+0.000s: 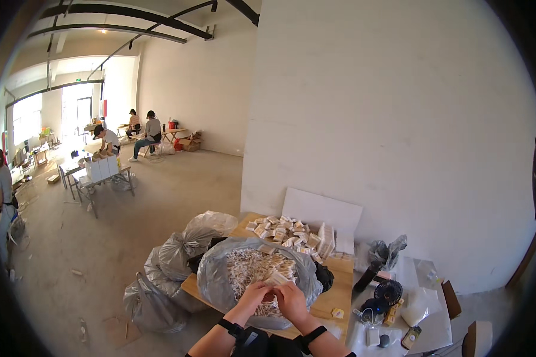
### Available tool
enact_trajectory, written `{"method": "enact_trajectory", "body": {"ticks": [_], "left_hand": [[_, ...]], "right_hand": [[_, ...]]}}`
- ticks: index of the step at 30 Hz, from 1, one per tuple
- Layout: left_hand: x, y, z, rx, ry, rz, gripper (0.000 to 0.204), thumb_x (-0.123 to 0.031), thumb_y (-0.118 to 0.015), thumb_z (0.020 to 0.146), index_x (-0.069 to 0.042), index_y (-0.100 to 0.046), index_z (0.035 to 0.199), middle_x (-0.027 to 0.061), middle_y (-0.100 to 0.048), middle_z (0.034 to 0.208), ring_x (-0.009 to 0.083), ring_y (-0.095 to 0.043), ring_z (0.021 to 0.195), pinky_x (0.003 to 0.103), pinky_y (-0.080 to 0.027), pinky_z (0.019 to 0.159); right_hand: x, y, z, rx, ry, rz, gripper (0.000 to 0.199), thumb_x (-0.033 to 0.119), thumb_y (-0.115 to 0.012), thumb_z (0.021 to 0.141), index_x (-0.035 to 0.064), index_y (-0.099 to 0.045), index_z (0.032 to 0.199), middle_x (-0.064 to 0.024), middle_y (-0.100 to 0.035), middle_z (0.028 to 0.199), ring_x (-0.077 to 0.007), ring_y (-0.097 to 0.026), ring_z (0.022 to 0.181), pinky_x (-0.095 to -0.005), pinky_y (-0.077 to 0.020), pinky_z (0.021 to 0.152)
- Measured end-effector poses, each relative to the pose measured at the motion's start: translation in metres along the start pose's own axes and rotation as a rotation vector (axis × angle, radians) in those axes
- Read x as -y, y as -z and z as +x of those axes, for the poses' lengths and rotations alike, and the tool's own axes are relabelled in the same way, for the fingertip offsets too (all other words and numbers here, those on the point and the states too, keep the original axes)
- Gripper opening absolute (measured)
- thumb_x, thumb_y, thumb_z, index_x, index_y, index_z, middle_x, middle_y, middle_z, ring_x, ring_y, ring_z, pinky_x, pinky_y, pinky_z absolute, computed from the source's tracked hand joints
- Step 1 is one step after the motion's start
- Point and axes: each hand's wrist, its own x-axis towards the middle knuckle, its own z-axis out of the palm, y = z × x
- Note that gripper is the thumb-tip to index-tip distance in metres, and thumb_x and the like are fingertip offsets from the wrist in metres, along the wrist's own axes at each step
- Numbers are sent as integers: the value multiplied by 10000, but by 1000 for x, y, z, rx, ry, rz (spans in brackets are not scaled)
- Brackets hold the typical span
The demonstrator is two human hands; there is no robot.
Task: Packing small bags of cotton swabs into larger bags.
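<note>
A large open grey plastic bag (pixel 211 276) stands on the wooden table in front of me, filled with a loose heap of short white sticks (pixel 243 266) that look like cotton swabs. Over its near side, my left hand (pixel 257 295) and my right hand (pixel 291 299) meet with bent fingers. Between them they hold a small pale packet (pixel 277 278), tilted above the heap. The fingertips partly cover its lower end, so its contents cannot be made out. Behind the bag lies a pile of similar small white-and-tan packets (pixel 283 229).
Tied grey bags (pixel 181 253) crowd the left of the wooden table (pixel 333 300). A side table at right carries a black fan (pixel 388 293), a phone (pixel 411 337) and a white bag (pixel 421 306). A white board (pixel 321 208) leans on the wall. Several people work farther off.
</note>
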Motion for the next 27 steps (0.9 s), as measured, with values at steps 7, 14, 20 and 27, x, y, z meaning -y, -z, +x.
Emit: {"method": "enact_trajectory", "body": {"ticks": [7,14,20,27], "left_hand": [[-3,-10,3,-177,-504,782,234,-212,-591,838,1,-596,741,155,-609,683,287,-605,620,358,-447,554],[-19,-18,-8,-157,-593,966,231,-238,-606,812,-12,-609,762,187,-596,708,355,-592,676,403,-443,575],[-17,-19,-13,-80,-659,1077,223,-216,-580,813,1,-614,773,193,-584,710,369,-591,688,436,-453,599],[-25,-16,-16,25,-461,1226,191,-183,-581,769,-1,-589,710,193,-612,745,392,-590,746,462,-460,656]], "right_hand": [[2,7,3,8,-86,11,179,37,-588,792,22,-548,966,-154,-599,802,-336,-598,740,-406,-485,639],[-13,4,1,-9,-55,49,206,8,-566,782,13,-526,984,-161,-596,818,-355,-591,759,-424,-480,658],[-14,3,0,-36,-164,-39,215,28,-572,776,9,-517,984,-168,-577,836,-387,-570,791,-443,-469,662],[-28,0,-4,193,-152,-13,153,115,-554,807,31,-508,927,-190,-573,813,-387,-575,766,-461,-459,646]]}}
